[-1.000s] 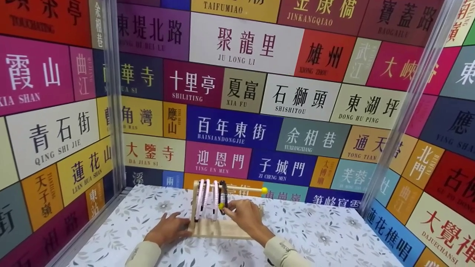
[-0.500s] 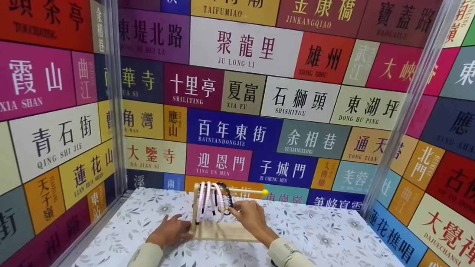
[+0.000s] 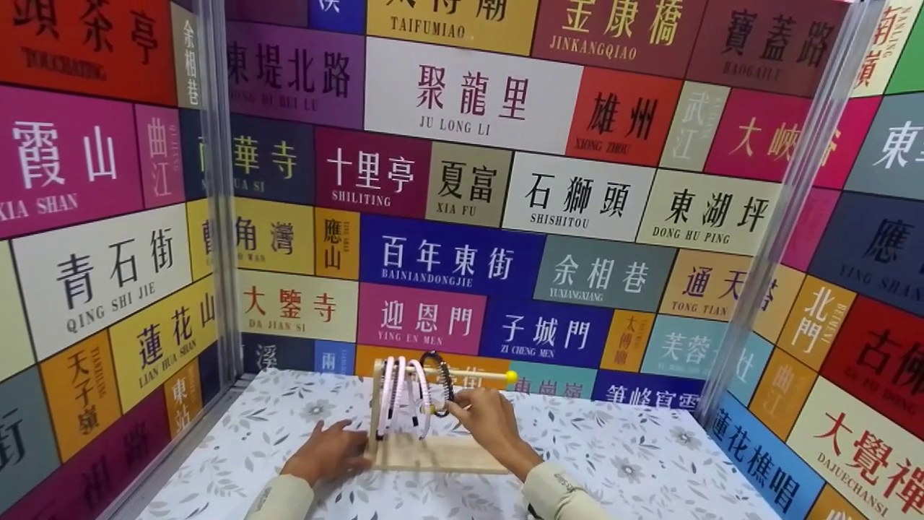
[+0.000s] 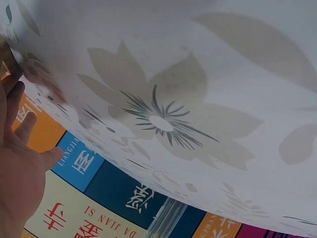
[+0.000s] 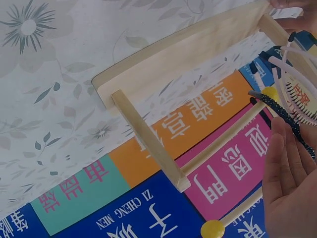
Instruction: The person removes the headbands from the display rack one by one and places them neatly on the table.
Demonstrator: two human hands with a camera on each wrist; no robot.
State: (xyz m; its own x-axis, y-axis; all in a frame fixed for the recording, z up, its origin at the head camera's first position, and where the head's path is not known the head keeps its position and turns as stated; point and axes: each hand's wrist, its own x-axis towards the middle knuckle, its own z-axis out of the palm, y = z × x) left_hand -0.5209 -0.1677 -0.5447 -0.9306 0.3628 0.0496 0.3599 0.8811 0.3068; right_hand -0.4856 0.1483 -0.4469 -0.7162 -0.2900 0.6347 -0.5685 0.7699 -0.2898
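A pale wooden rack (image 3: 433,453) stands on the table, its top rod ending in a yellow ball (image 3: 512,376). Several pink and dark headbands (image 3: 404,393) hang over the rod near its left end. My right hand (image 3: 489,422) pinches the lower end of a black beaded headband (image 3: 446,379), which slants apart from the rest. In the right wrist view a second yellow ball (image 5: 270,93) sits beside this headband's tip. My left hand (image 3: 330,451) holds the rack's left end, fingers at the upright; its thumb is hidden in the left wrist view.
A white cloth with grey flowers (image 3: 613,455) covers the table. Close behind the rack rises a wall of coloured name panels (image 3: 451,249), with more panels to both sides. Clear corner posts (image 3: 224,180) stand at the left and right.
My right hand has shifted slightly right with the black headband, which now stands apart from the pink ones. The left hand has stayed at the rack's left end.
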